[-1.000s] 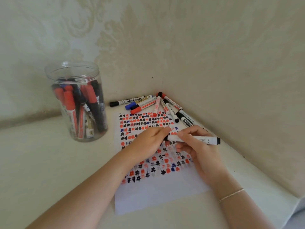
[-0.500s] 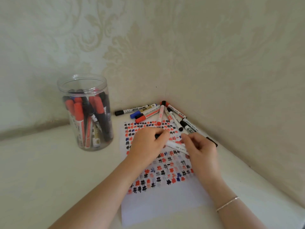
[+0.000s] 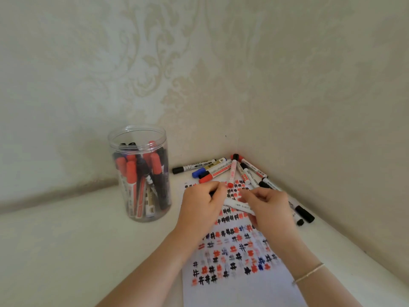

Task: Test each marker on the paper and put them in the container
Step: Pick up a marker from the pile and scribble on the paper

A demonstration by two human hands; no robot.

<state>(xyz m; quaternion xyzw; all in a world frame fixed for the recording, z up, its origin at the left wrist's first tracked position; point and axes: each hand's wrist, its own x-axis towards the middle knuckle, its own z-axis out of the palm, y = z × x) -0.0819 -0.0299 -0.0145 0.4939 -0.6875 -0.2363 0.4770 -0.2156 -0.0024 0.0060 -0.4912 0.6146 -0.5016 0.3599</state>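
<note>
- Hands meet over the upper part of the white sheet of paper [image 3: 243, 291], which lies flat on the pale tabletop [image 3: 66, 251] and is covered with rows of small red, black and blue hash marks.
- Left hand [image 3: 202, 207] has its fingers curled around one end of a white-barrelled marker [image 3: 239, 206]; a dark bit of that end shows beside its fingers, though whether it is a cap or a tip cannot be told.
- Right hand [image 3: 269, 209] grips the other part of the same marker, fingers folded over the barrel, which runs slanted between the two hands just above the paper.
- Thin bracelet [image 3: 308, 273] circles the right wrist.
- Clear round plastic container [image 3: 139, 173] stands upright on the tabletop to the left of the paper, well apart from the hands, open at the top and packed with red-capped and black-capped markers standing on end.
- Loose pile of markers [image 3: 221, 169] lies in the corner beyond the paper's far edge, with black, blue and red caps, several crossing one another; one red-capped marker points down onto the sheet near the fingers.
- Black-capped marker [image 3: 304, 213] lies along the right wall, just beside the right hand.
- Patterned cream wallpaper [image 3: 199, 63] covers both walls of the corner.
</note>
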